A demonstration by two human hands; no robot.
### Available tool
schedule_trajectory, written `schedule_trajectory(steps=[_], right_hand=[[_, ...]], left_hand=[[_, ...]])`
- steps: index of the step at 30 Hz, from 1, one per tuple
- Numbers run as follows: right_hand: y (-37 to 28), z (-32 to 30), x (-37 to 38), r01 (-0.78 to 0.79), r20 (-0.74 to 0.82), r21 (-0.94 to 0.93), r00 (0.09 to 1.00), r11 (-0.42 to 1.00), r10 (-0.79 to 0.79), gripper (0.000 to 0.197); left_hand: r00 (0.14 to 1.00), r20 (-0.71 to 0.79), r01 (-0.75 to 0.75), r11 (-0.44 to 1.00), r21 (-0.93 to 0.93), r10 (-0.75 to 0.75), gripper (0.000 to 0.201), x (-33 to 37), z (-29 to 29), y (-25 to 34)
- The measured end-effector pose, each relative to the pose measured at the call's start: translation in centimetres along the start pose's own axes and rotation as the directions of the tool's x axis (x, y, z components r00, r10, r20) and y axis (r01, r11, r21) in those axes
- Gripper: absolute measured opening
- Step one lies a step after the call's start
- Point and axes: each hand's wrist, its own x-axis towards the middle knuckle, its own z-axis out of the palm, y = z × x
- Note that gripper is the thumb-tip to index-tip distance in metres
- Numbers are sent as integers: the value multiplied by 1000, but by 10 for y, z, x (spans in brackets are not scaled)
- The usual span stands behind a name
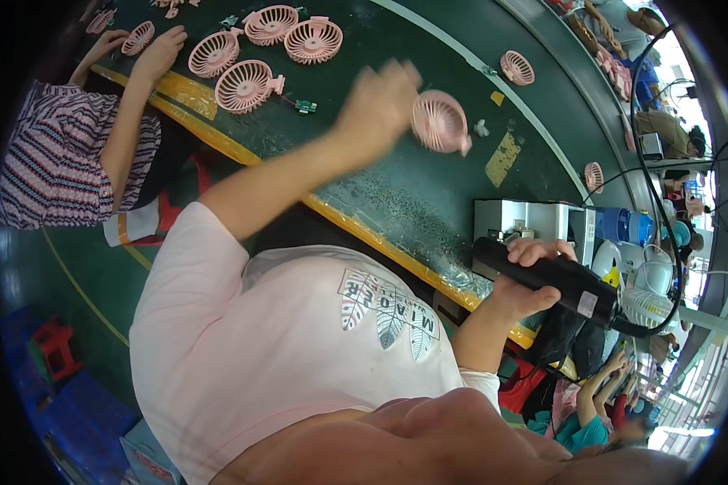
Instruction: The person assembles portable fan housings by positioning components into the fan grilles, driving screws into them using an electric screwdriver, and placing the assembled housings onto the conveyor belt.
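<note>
My left hand (376, 105) reaches out over the dark green belt (396, 186) and grips the edge of a round pink fan shell (441, 121); both are motion-blurred. My right hand (530, 279) is shut around a black cylindrical power tool (554, 279), held just off the belt's yellow near edge (364, 230). A black cable hangs from the tool's far end. My pink shirt fills the lower middle of the view.
Several pink fan shells (247, 85) lie on the belt at the upper left beside a small green circuit board (305, 105). A co-worker in a striped top has a hand (160, 50) on the belt. A white box (526, 218) and a white fan (647, 299) sit right.
</note>
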Motion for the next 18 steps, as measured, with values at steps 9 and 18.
schedule_trajectory(steps=[9,18], right_hand=[[-26,-20,20,219,-8,-31,976,975,-219,63],[-27,-19,35,-18,-52,-120,999,993,12,53]], left_hand=[[906,327,197,952,235,-268,31,-21,-2,-45],[960,136,-108,771,-628,245,15,-67,-17,100]])
